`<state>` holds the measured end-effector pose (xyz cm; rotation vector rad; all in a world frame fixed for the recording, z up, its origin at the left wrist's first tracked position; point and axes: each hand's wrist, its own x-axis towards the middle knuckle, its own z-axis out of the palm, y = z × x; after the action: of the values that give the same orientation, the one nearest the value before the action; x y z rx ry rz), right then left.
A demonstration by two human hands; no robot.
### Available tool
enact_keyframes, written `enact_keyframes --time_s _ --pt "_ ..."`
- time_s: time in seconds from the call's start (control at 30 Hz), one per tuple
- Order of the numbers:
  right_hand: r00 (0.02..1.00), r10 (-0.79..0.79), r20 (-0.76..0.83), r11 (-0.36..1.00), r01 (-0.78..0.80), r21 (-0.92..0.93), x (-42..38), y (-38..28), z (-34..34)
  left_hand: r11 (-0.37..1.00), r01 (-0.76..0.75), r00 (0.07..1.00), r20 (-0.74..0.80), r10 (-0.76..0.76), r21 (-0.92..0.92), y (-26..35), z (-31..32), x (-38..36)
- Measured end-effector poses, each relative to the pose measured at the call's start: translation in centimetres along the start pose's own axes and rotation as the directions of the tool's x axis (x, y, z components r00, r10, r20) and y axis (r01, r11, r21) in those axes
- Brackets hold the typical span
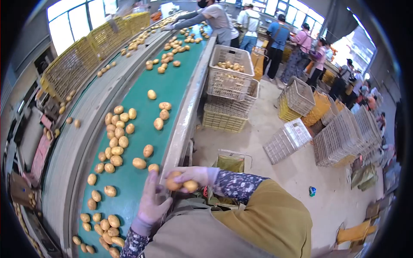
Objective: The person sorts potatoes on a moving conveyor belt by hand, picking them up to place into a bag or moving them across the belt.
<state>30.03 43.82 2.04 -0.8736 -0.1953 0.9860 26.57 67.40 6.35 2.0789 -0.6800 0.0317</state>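
A green conveyor belt (142,99) carries many loose potatoes past my left side. My right hand (198,174) is closed around potatoes at the belt's near metal edge; a larger brown potato (174,181) and a smaller yellow potato (190,185) show in its fingers. Over the belt's edge, my left hand (150,205) has its fingers stretched out and thumb apart, with nothing in the palm. Its fingertips are right at a single potato (153,167). Two more potatoes (139,163) lie just beyond, and a cluster (112,232) sits at the belt's lower end.
A metal rail (183,124) borders the belt. Stacked crates (231,71), the top one holding potatoes, stand beside it. Below my right arm is an open-topped container (232,161). More crates (337,137) stand on the floor at right. A co-worker (213,19) leans over the belt's far end.
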Motion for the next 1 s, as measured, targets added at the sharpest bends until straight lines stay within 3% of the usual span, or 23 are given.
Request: enact_keyframes --time_s 0.03,0.07,0.13,0.2,0.23,0.3,0.33,0.4,0.47,0.5,0.53,0.57,0.67,0.73,0.8,0.97,1.0 --pt "0.997 -0.005 -0.074 0.999 0.001 -0.051 -2.3 -0.5 -1.0 0.989 0.048 0.999 -0.008 -0.049 -0.138 -0.7 -0.5 -0.5" --pt "0.989 -0.012 -0.148 0.995 -0.003 -0.1 -4.6 -1.0 -2.1 0.989 0.03 1.0 0.011 -0.029 -0.143 -1.9 -1.0 -1.3" --pt "0.923 -0.018 -0.385 0.961 -0.09 -0.26 -8.8 -1.0 -4.4 0.906 0.084 0.995 0.006 -0.095 0.414 -4.7 -2.0 -3.8" --pt "0.784 0.015 -0.621 0.849 -0.338 -0.406 -11.4 3.5 -10.3 0.896 0.146 0.987 0.004 -0.163 0.418 -7.9 -1.5 -6.5" --pt "0.782 0.023 -0.623 0.851 -0.343 -0.399 -12.3 4.7 -10.7 0.874 0.231 0.969 -0.02 -0.247 0.428 -8.5 -1.1 -7.4" --pt "0.552 0.055 -0.832 0.4 -0.776 -0.488 -13.4 6.4 -10.7 0.836 0.231 0.966 -0.013 -0.259 0.497 -8.0 -1.2 -7.6" --pt "0.549 0.064 -0.833 0.4 -0.779 -0.483 -13.3 6.1 -10.2 0.793 0.224 0.965 -0.012 -0.263 0.566 -7.5 -1.2 -7.1" --pt "0.6 0.105 -0.793 0.74 -0.58 -0.341 -12.0 4.9 -9.0 0.773 0.22 0.972 -0.061 -0.229 0.595 -6.2 -1.3 -7.4" --pt "0.806 -0.124 -0.578 0.935 -0.1 -0.339 -11.1 3.3 -8.4 0.751 0.234 0.967 -0.069 -0.245 0.618 -6.0 -1.0 -7.3" --pt "0.828 -0.098 -0.552 0.995 0.067 -0.075 -10.1 2.8 -7.3 0.733 0.267 0.957 -0.084 -0.277 0.625 -5.8 -1.0 -7.8" --pt "0.843 -0.064 -0.534 0.956 0.206 0.21 -9.1 2.2 -6.1 0.696 0.239 0.965 -0.089 -0.245 0.678 -5.8 -1.0 -8.4" --pt "0.88 -0.089 -0.466 0.969 0.185 0.165 -8.5 0.5 -4.0 0.676 0.234 0.954 -0.031 -0.298 0.699 -6.1 -1.5 -8.6" --pt "0.965 -0.109 -0.237 0.988 0.131 0.078 -6.8 -2.7 -1.2 0.569 0.346 0.913 -0.126 -0.389 0.746 -4.7 -0.9 -9.4" --pt "0.975 -0.089 -0.205 0.986 0.115 0.119 -5.5 -3.8 0.0 0.513 0.412 0.869 -0.156 -0.469 0.753 -3.6 -1.5 -10.0" --pt "0.979 -0.091 -0.181 0.991 0.107 0.08 -5.0 -4.8 1.5 0.439 0.552 0.781 -0.256 -0.57 0.709 -3.3 -2.4 -11.3" --pt "0.974 -0.106 -0.202 0.987 0.127 0.098 -4.4 -5.7 2.2 0.119 0.702 0.578 -0.465 -0.671 0.702 -4.0 -6.9 -17.7" --pt "0.963 -0.115 -0.242 0.987 0.138 0.078 -4.5 -5.8 2.4 0.015 0.764 0.448 -0.514 -0.732 0.645 -3.4 -7.9 -18.3"
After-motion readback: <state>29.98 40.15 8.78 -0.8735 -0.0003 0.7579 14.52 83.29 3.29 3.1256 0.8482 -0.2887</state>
